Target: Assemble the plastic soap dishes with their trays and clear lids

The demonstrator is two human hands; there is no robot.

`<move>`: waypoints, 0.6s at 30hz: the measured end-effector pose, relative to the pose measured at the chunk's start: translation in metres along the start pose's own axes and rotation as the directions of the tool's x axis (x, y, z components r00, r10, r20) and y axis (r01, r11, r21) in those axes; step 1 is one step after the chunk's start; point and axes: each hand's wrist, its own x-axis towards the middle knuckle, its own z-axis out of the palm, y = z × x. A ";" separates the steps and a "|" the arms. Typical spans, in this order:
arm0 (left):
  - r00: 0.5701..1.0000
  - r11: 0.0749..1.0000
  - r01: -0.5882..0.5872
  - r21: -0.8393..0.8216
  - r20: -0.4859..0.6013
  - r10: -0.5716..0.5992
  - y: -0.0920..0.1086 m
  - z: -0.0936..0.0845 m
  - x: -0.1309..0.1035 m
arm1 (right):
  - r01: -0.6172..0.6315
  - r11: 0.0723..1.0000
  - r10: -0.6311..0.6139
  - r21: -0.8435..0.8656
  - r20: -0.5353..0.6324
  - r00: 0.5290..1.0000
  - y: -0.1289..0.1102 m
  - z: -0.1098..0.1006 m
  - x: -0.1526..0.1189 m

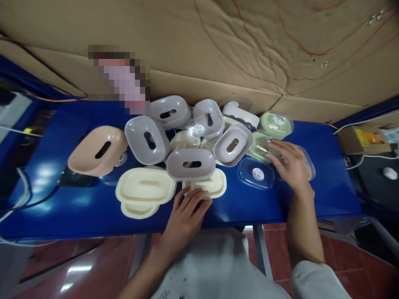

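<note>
My left hand [188, 211] lies at the near edge of a cream plastic lid [215, 189], fingers spread and touching or just above it; I cannot tell which. My right hand [293, 164] reaches over a pale green lid [260, 143], thumb and index finger apart at its right side. Part of that lid is hidden by the fingers. Left of my right hand lies a clear cover [256, 173] with a round sticker. Another cream lid [146, 187] overlaps a second one beneath it. A grey slotted box [190, 164] rests behind my left hand.
Several more grey slotted boxes [146, 141] crowd the middle of the blue table [249, 209]. A peach slotted box [98, 151] stands at the left, near a dark phone-like object [76, 178]. Green lids with a clear cover [276, 124] sit back right. Cardboard [187, 45] walls the rear.
</note>
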 end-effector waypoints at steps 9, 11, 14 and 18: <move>0.976 0.976 -0.204 -0.078 0.060 0.209 0.007 0.013 0.013 | 0.054 0.990 -0.056 -0.133 -0.009 0.998 -0.028 0.008 -0.019; 0.971 0.970 -0.223 -0.093 0.070 0.230 0.007 0.018 0.016 | 0.065 0.986 -0.056 -0.150 0.068 0.996 -0.034 0.016 -0.019; 0.969 0.969 -0.227 -0.099 0.082 0.235 0.007 0.022 0.018 | 0.023 0.975 -0.003 -0.221 0.089 0.996 -0.036 0.025 -0.016; 0.965 0.969 -0.231 -0.094 0.104 0.240 0.007 0.023 0.017 | -0.004 0.976 0.015 -0.216 0.048 0.999 -0.034 0.026 -0.010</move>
